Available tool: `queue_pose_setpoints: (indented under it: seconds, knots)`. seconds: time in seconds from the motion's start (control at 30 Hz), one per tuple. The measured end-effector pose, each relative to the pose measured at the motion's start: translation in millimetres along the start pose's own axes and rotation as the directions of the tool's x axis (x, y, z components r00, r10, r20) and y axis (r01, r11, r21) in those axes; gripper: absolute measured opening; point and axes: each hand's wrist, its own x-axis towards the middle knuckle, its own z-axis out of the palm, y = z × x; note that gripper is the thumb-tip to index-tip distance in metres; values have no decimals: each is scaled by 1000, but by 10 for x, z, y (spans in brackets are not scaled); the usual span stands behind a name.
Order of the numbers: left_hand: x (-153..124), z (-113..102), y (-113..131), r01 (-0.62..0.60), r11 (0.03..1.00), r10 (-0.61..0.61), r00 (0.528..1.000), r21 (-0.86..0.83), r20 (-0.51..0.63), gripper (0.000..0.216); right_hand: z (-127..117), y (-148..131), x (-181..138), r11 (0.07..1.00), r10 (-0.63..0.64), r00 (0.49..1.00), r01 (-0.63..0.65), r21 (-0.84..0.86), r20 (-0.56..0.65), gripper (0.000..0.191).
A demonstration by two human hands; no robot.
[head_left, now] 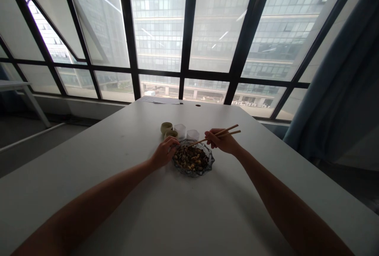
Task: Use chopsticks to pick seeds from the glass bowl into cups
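Observation:
My right hand [220, 141] is closed around a pair of wooden chopsticks [227, 130], whose tips point left and down into a scalloped glass bowl [211, 162]. In the bowl lies a mix of small dark brown, striped and yellowish dried pieces [192, 158]; their exact kinds are too small to tell. At the bowl's left rim, my left hand [162, 153] has its fingers bent over the edge, holding it. Right behind the bowl stand two small green cups [166, 127] and two translucent white cups [180, 130]. What the cups hold cannot be seen.
The white table [133, 208] stretches forward to tall black-framed windows [160, 23]. Papers [161, 100] and two dark round spots [198, 105] are at its far end. A blue curtain [331, 74] hangs to the right; another white table [14, 86] stands at far left.

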Motion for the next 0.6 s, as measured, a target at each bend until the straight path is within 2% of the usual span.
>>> queue_pose_setpoints:
  seconds: [0.37, 0.6]
  knots:
    - [-5, 17, -7, 20, 1000, -20, 1000, -6, 1, 20, 47, 33, -22, 989, -81, 994, 88, -115, 67, 51]
    - [-12, 10, -8, 45, 999, -45, 999, 0, 13, 20, 29, 83, 4, 1000, -8, 999, 8, -12, -37, 57]
